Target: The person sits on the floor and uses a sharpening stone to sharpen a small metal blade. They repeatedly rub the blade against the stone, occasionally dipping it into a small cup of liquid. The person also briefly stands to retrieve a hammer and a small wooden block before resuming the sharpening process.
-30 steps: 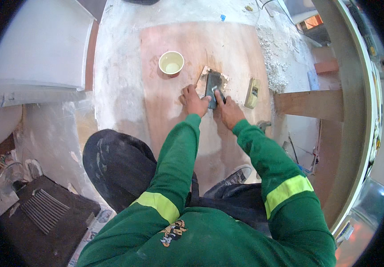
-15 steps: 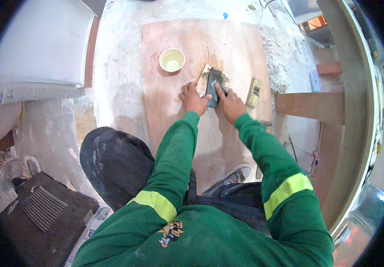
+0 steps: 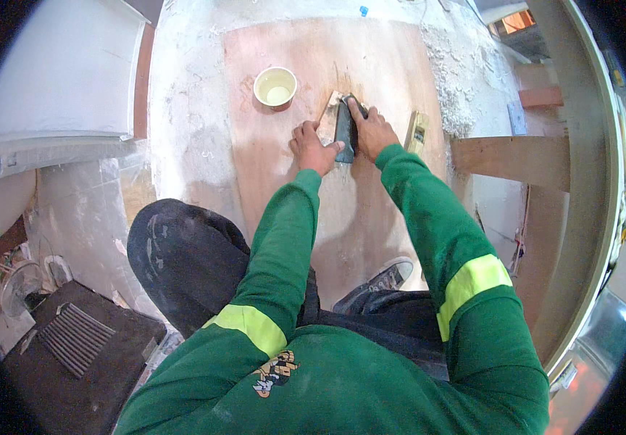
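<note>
A dark rectangular block, which looks like a sharpening stone (image 3: 343, 136), lies on a small wooden board (image 3: 329, 106) in front of me. My left hand (image 3: 314, 148) steadies it, thumb against the stone's near end and fingers curled by the board's left side. My right hand (image 3: 374, 130) grips a small dark flat piece (image 3: 357, 106) at the stone's far end, index finger stretched along it. Most of that piece is hidden by the fingers; its kind is unclear. Right of this hand rests a wooden hand plane (image 3: 417, 133).
Left of the stone stands a round cup (image 3: 275, 88) with some liquid inside. Everything sits on a plywood sheet (image 3: 269, 167) over a whitish, dusty floor. Wooden framing (image 3: 508, 161) rises at the right. A dark slab with a ridged grey piece (image 3: 77, 341) lies at lower left.
My right hand has moved away from me along the stone with the dark piece, toward its far end. The left hand stays by the stone. My view has shifted slightly.
</note>
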A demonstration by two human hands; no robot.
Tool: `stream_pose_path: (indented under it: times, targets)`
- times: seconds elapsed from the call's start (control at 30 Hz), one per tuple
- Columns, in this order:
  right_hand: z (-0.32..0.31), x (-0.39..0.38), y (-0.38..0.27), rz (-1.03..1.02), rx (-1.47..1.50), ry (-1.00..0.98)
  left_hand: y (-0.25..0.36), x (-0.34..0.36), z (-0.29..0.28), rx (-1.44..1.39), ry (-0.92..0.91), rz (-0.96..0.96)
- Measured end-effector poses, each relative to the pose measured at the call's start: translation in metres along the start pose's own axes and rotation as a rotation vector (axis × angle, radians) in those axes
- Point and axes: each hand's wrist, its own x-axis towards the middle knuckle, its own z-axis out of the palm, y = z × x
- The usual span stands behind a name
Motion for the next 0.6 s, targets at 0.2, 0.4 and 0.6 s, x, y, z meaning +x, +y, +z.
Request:
stream_pose_path:
  times: [0.2, 0.4, 0.6]
  targets:
    - [-0.003, -0.055, -0.01, -0.023, 0.038, -0.207, 0.0, 0.004, 0.0, -0.038, 0.111, -0.009]
    - [-0.028, 0.018, -0.003, 0.039, -0.005, -0.235, -0.001, 0.006, -0.007, -0.001, -0.002, -0.045]
    - [-0.013, 0.006, 0.037, 0.196, 1.065, -0.203, -0.006, 0.0, -0.018, 0.005, 0.103, -0.009]
